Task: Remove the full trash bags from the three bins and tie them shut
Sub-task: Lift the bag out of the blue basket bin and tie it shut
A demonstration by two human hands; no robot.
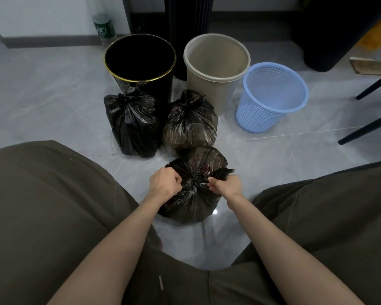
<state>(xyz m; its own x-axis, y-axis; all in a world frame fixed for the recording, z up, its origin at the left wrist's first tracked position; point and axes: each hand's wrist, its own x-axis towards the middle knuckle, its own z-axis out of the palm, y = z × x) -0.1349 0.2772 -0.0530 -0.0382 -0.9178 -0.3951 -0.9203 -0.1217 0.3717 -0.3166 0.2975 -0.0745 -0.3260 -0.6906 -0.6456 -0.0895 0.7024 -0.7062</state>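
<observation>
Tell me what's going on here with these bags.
A person low over the floor grips the gathered top of the nearest black bag, the left hand and right hand each holding one end beside the knot. A second bag stands tied before the black bin, a third bag before the beige bin. The beige bin and blue basket hold no bag; the black bin's inside is too dark to tell.

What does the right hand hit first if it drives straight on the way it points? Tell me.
The right hand meets the gathered neck of the nearest black trash bag, which it grips; beyond it, probably the left hand.
</observation>
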